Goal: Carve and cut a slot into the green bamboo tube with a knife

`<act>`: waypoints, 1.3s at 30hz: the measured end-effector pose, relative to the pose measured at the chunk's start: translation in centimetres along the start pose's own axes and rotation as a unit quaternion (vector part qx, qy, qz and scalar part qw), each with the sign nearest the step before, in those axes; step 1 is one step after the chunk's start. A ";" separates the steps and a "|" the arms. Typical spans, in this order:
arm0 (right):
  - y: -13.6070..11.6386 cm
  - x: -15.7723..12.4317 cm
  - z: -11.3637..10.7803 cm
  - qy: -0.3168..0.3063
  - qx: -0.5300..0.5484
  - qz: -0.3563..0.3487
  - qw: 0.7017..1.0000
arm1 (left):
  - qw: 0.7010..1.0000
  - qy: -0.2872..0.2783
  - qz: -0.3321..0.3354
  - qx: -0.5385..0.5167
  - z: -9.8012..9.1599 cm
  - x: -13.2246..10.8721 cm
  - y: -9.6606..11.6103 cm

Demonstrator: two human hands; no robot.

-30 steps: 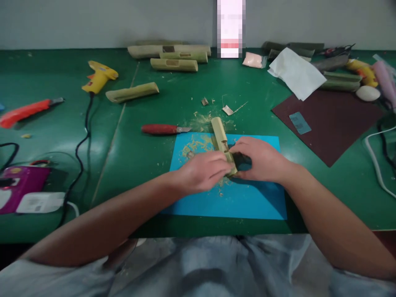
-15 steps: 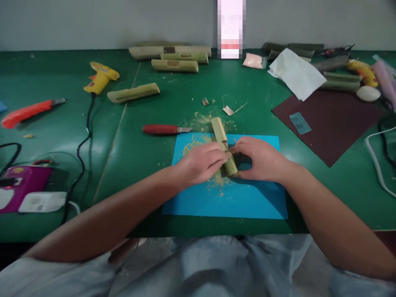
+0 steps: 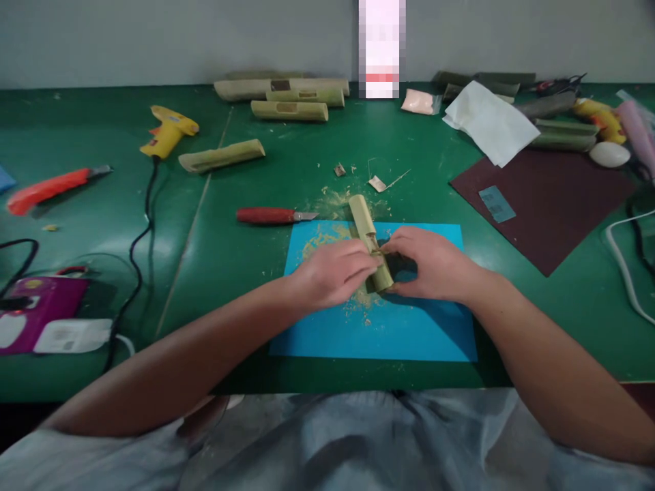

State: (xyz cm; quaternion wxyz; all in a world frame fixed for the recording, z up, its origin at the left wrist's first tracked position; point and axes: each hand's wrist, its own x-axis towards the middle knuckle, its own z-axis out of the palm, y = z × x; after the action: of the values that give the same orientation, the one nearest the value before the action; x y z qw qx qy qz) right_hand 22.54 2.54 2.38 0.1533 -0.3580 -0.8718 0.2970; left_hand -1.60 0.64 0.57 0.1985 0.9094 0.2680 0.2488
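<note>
A short pale bamboo tube point(image 3: 364, 225) lies lengthwise on a blue mat point(image 3: 419, 334), among yellow shavings. My left hand point(image 3: 335, 273) is closed around its near half from the left. My right hand point(image 3: 434, 262) is curled against the same end from the right, fingers pinched over a dark thing that I cannot make out. A red-handled knife point(image 3: 271, 216) lies on the green table just left of the mat, away from both hands.
Several cut bamboo pieces point(image 3: 286, 95) lie at the back, one more point(image 3: 221, 155) nearer. A yellow glue gun point(image 3: 166, 131) with black cable and an orange cutter point(image 3: 48, 187) sit left. A brown sheet point(image 3: 552, 204), white paper point(image 3: 488, 123) and more bamboo lie right.
My left hand has slid up the tube from its near end towards the middle, leaving the tube's near tip uncovered. My right hand has stayed almost still.
</note>
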 end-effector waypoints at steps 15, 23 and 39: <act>0.0 0.0 0.0 0.002 0.004 -0.006 1.000 | 1.000 0.010 0.000 -0.005 -0.2 -0.2 0.3; -0.1 0.0 -0.1 0.002 0.011 -0.006 1.000 | 1.000 -0.003 0.017 0.015 -0.1 0.2 0.2; -0.1 0.1 0.0 -0.004 0.002 -0.006 1.000 | 1.000 -0.009 0.026 -0.014 0.1 0.1 0.2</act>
State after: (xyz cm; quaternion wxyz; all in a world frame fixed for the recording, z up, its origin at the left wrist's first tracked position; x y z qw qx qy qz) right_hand 22.40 2.59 2.46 0.1526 -0.3516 -0.8739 0.2989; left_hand -1.47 0.53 0.63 0.2072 0.9154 0.2387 0.2492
